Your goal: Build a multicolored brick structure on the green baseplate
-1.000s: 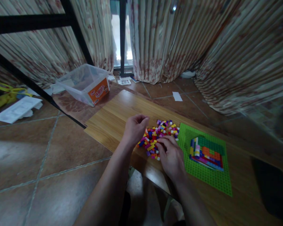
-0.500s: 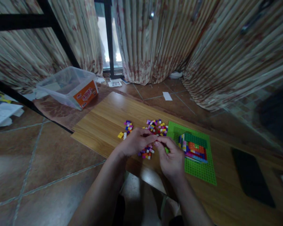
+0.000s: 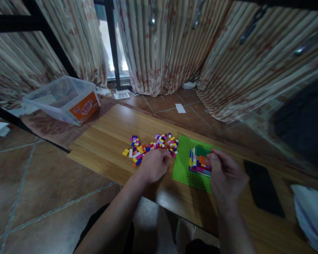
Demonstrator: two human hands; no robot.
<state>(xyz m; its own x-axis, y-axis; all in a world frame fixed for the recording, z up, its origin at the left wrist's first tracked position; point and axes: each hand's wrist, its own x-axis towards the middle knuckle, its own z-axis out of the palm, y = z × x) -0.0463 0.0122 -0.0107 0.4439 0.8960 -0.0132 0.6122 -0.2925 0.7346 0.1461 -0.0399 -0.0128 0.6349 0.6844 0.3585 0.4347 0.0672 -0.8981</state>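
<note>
My right hand is over the right side of a block structure of many-coloured toy bricks, its thumb and fingertips pinched together. Anything between those fingertips is too small or hidden to make out. That structure stands on a green studded baseplate and is partly covered by the hand. Beside the baseplate's left edge, my left hand is closed with curled fingers at the near side of a heap of loose toy bricks. What it holds, if anything, does not show.
A wooden table carries all this, with a dark flat slab and a whitish bag-like thing to the right. Beyond its left end stands a clear plastic bin with an orange label. Curtains hang behind.
Both hands met over the loose bricks half a second ago. Now my right hand has moved right to the block structure, while my left stays by the heap. The view has turned right.
</note>
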